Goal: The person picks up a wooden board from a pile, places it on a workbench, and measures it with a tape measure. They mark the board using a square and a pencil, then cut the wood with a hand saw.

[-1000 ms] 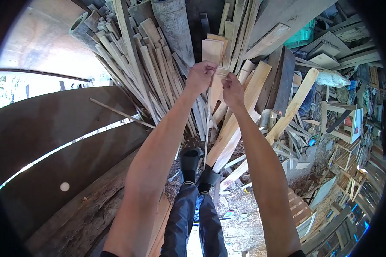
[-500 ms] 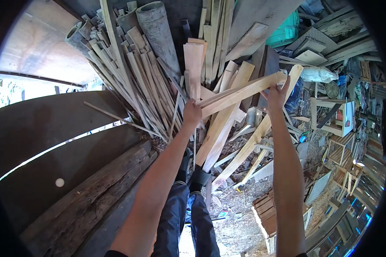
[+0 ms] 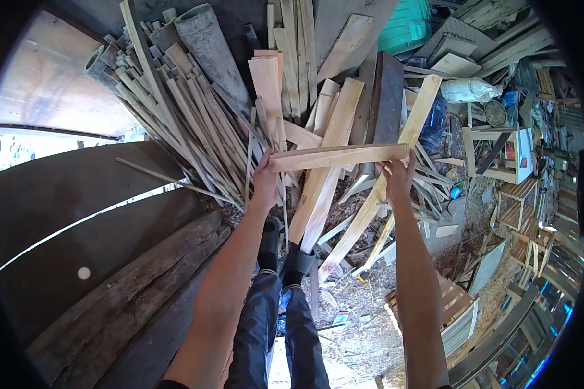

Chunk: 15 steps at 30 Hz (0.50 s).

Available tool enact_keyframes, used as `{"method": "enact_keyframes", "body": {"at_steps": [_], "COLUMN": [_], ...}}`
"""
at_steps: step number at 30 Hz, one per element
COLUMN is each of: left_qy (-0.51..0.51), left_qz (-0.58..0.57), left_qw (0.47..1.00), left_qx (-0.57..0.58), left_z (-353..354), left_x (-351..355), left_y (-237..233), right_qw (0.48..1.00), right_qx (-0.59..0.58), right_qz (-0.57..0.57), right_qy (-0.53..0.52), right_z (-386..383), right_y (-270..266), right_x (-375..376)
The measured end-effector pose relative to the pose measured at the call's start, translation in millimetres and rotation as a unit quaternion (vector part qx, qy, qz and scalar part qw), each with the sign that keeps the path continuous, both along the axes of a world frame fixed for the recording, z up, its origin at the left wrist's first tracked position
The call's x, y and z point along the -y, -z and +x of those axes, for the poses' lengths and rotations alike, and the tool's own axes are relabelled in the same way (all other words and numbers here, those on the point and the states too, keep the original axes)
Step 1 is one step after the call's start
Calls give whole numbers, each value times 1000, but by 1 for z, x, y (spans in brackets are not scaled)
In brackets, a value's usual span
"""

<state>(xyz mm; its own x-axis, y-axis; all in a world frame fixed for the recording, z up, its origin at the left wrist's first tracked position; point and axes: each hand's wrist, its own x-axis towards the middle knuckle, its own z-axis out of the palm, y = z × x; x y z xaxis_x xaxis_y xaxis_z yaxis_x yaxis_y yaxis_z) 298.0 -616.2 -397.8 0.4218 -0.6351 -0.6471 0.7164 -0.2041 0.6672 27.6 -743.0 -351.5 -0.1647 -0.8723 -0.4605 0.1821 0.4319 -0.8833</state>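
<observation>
A pale wooden board [image 3: 337, 157] is held roughly level across the middle of the view, out in front of my legs. My left hand [image 3: 265, 176] is closed around its left end. At the other end, my right hand [image 3: 398, 177] grips the board from below, thumb and fingers on its edge. Below and behind the held board, a long plank [image 3: 324, 172] leans at a slant with its lower end by my feet. Another long plank [image 3: 425, 110] slopes down behind my right hand.
Thin wooden strips [image 3: 194, 123] lean in a bundle at the upper left, beside a grey tube [image 3: 207, 45]. A heavy weathered beam [image 3: 136, 279] lies at lower left. Offcuts litter the floor on the right, near a slatted wooden crate [image 3: 451, 298]. A green plastic container [image 3: 405, 26] stands at the back.
The board's right end has come down, so it now lies nearly level instead of rising to the right. My right hand has lowered with it. The whole view has shifted slightly.
</observation>
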Motion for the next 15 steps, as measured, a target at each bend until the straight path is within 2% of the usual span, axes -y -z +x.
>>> {"method": "enact_keyframes", "body": {"at_steps": [5, 7, 9, 13, 15], "left_qy": [16, -11, -86, -120, -119], "left_qz": [-15, -13, 17, 17, 10], "left_qw": [996, 996, 992, 991, 993], "left_qx": [90, 88, 93, 49, 26], "left_z": [19, 24, 29, 32, 33], "left_x": [-12, -16, -21, -27, -30], "left_y": [29, 31, 33, 33, 31], "right_qw": [996, 991, 991, 990, 994], "right_qx": [-88, -113, -109, -101, -86], "right_qz": [-7, -40, -26, -11, -10], "right_qy": [-18, -66, -67, -96, -72], "right_z": [-12, -19, -21, -17, -12], "right_y": [19, 30, 38, 39, 40], "right_x": [-18, -23, -30, -41, -45]}}
